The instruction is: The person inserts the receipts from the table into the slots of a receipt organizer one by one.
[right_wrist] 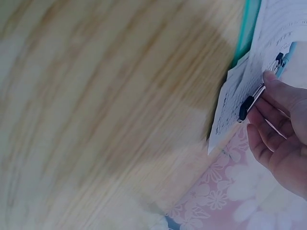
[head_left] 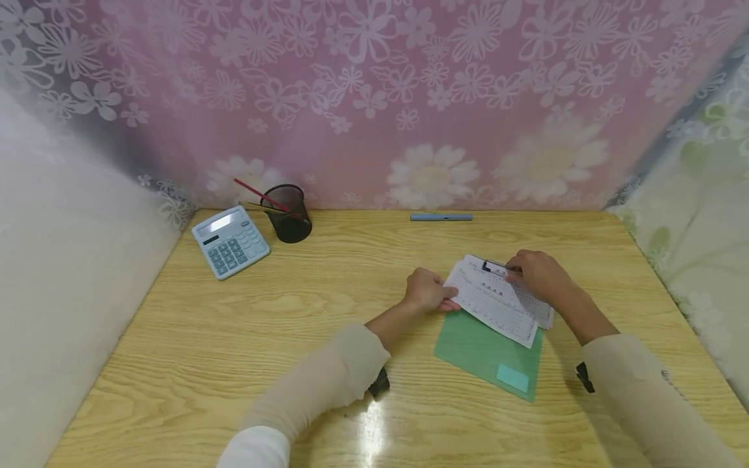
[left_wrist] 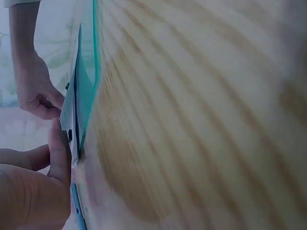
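Note:
A translucent green clipboard (head_left: 476,344) lies on the right part of the wooden table, with a pale blue patch near its lower edge. Over its upper half are printed paper sheets (head_left: 491,302), fanned out at slightly different angles. My left hand (head_left: 425,290) pinches the left edge of the sheets, thumb on top and fingers beneath. At the top edge, my right hand (head_left: 541,276) grips the metal clip (right_wrist: 259,92), which has black ends. The right wrist view shows the thumb on the clip bar and the fingers curled behind it.
A blue pen (head_left: 441,217) lies along the table's back edge. At the back left stand a light blue calculator (head_left: 231,244) and a black mesh pen holder (head_left: 295,227) with a red pencil (head_left: 257,193) in it. Patterned curtains border the table (head_left: 281,312).

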Available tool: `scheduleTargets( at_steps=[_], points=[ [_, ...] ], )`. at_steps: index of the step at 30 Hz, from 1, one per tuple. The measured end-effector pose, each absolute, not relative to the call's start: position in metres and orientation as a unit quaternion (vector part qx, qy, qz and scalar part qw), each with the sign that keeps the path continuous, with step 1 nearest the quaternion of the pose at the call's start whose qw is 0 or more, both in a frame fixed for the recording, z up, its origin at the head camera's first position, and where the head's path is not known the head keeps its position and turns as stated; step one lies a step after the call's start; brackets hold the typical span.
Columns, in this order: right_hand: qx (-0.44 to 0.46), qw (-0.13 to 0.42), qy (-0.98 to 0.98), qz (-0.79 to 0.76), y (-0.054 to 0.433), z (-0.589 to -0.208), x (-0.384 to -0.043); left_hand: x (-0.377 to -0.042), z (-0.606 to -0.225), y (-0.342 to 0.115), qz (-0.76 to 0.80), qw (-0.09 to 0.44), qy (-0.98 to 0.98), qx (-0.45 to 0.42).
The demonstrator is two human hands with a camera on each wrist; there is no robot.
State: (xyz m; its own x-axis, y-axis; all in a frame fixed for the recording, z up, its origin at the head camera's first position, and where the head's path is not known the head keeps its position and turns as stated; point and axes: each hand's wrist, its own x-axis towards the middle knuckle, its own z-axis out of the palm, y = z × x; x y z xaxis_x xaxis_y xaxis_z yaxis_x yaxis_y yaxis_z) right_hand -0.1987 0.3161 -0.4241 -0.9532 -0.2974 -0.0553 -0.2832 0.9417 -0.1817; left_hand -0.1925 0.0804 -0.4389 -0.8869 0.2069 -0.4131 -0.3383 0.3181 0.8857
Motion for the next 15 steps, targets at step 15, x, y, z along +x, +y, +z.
scheduleTargets(
  at_steps=[15],
  points=[
    [-0.149,0.038,0.984,-0.091,0.315,-0.423,-0.198,-0.182,-0.446,0.113,0.586,0.233,0.772,-0.080]
  ],
)
